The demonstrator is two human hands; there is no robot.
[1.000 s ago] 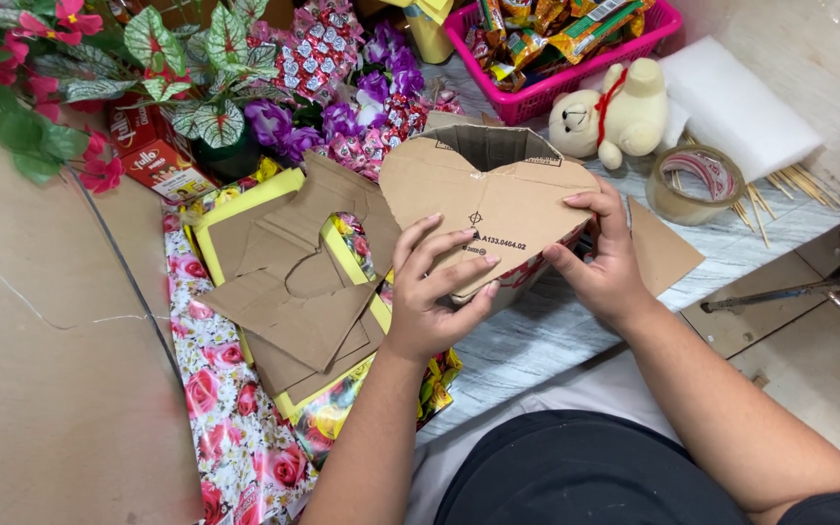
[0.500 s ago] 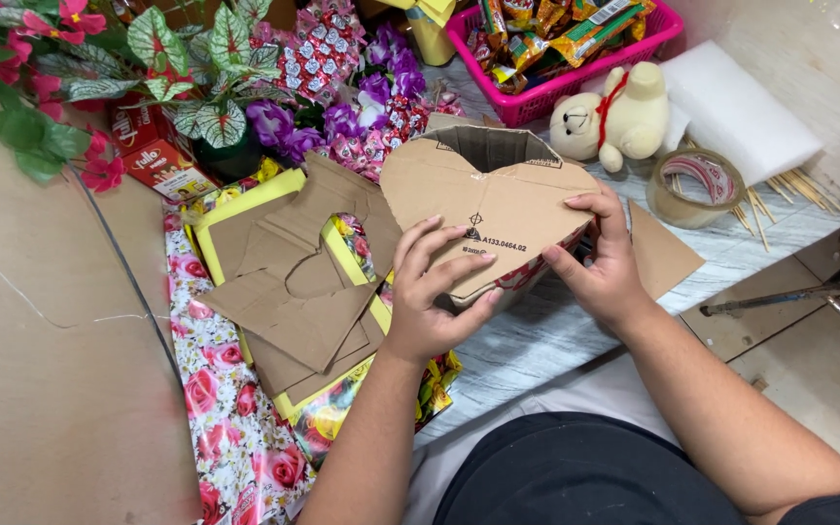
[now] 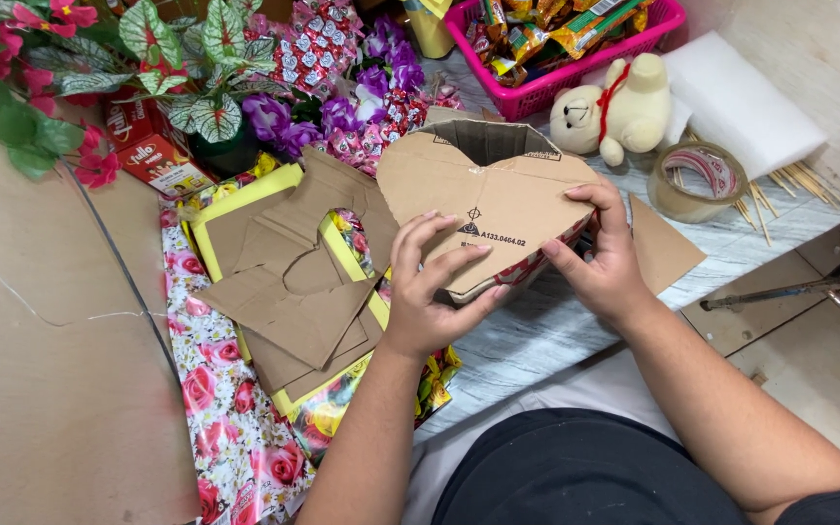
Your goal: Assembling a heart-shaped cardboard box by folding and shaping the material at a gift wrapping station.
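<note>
A heart-shaped cardboard box [image 3: 488, 199] sits at the middle of the grey marbled table [image 3: 546, 331], held between both hands. Its flat heart face tilts toward the camera, the two lobes pointing away toward the far side of the table and the point of the heart aimed down toward the person. The long axis runs from lobes to tip, roughly away-to-near, leaning a little to the left at the tip. Behind the notch of the lobes the open wall of the box shows.

The left hand [image 3: 430, 292] lies spread over the lower left of the face, fingers [image 3: 459, 258] flat on the cardboard and the thumb under the lower edge, gripping it. The right hand [image 3: 605, 262] closes on the right edge, thumb on the face near the lobe and fingers curled round the side, where a red patterned covering peeks out.

Just left of the box lie loose cardboard offcuts [image 3: 294, 282] on yellow sheets and rose-printed wrapping paper [image 3: 216, 408]. Beyond it sit a cream teddy bear [image 3: 614, 107], a roll of clear tape [image 3: 697, 180] and a pink basket [image 3: 556, 83] of snack packets.
</note>
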